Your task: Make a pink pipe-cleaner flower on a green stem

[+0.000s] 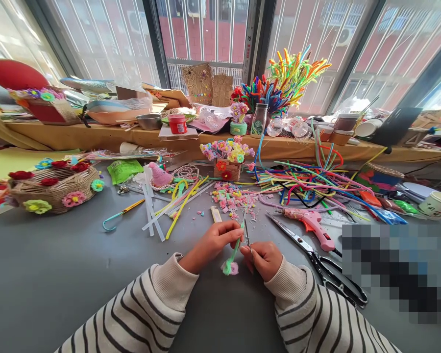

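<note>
Between my hands hangs a small pink and green fuzzy flower point(230, 267), its head low and its green stem running upward. My left hand point(220, 241) pinches that stem near its upper end. Small scissors point(246, 230) point upward beside the stem, and my right hand point(263, 259) is closed on their handle. The blades are close to the top of the stem; whether they touch it I cannot tell. Pink and coloured fuzzy scraps point(233, 196) lie on the table just beyond both hands.
Large black-handled scissors point(312, 252) and a pink glue gun point(312, 223) lie at the right. Pipe cleaners point(297, 181) spread behind them. A flower-trimmed basket point(59, 193) stands left, glue sticks point(150, 211) lie left of centre, and a small flower pot point(227, 170) stands behind the scraps.
</note>
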